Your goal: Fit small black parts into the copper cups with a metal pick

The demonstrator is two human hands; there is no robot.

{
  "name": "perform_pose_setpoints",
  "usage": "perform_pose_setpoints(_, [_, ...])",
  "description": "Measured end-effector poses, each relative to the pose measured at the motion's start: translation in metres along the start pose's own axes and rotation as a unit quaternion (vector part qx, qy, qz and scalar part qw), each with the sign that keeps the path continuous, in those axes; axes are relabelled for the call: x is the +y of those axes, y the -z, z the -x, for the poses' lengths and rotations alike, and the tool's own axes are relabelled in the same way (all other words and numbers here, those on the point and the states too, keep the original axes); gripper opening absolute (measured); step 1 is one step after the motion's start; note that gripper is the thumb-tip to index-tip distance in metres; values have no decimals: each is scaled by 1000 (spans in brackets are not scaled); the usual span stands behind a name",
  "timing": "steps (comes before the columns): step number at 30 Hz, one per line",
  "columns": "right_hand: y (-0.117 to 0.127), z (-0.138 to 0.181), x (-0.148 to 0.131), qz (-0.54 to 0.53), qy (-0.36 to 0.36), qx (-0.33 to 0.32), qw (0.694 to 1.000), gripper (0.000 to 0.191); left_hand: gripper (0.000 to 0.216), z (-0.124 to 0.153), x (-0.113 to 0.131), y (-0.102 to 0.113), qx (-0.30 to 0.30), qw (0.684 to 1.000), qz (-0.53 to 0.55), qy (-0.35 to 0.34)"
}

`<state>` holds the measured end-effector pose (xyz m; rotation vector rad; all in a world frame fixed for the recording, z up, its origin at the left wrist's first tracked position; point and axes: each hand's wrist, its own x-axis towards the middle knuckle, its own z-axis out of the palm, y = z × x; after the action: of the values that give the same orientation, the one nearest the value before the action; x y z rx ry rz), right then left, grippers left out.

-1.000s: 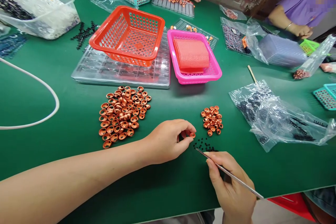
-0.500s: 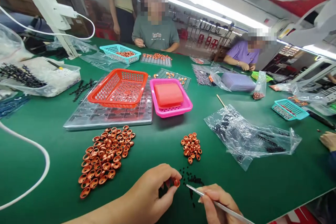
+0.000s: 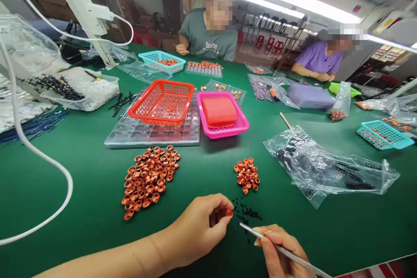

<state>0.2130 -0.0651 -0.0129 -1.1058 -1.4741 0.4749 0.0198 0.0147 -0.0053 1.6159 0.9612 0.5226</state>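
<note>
My left hand (image 3: 208, 226) pinches one small copper-coloured cup-shaped part (image 3: 229, 213) between thumb and fingertips. In my right hand (image 3: 283, 249) are silver tweezers (image 3: 252, 231), their tip pointing left, a short way from the held part. Tiny black pieces (image 3: 250, 213) lie scattered on the green table by the tip. Just beyond them sits a small pile of copper-coloured parts (image 3: 247, 174). A larger pile of the same parts (image 3: 148, 178), each with an opening in it, spreads to the left of my left hand.
A red basket (image 3: 143, 115) rests on clear plastic trays (image 3: 114, 137), beside a pink basket (image 3: 243, 129) holding a red block. Plastic bags (image 3: 312, 160) with black pieces lie right. A white cable (image 3: 70, 182) curves along the left. Two people (image 3: 208, 34) sit across the table.
The view has shifted, so the table things sit farther right. The copper-coloured part stays in my left hand and the tweezers in my right. The person opposite has turned their head.
</note>
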Motion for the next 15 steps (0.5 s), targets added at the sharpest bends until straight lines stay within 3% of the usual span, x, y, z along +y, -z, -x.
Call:
perform_pose_setpoints(4, [-16,11,-10,27,-112,93,989,6,12,-1,0,3,-10,1000,19,-5])
perform_pose_setpoints(7, [-23,17,-13,31,-163,138,976,4,13,-1,-1,5,-22,999,10,-23])
perform_pose_setpoints(15, [-23,21,-12,18,-168,121,978,7,16,1,-1,7,-40,995,-46,-78])
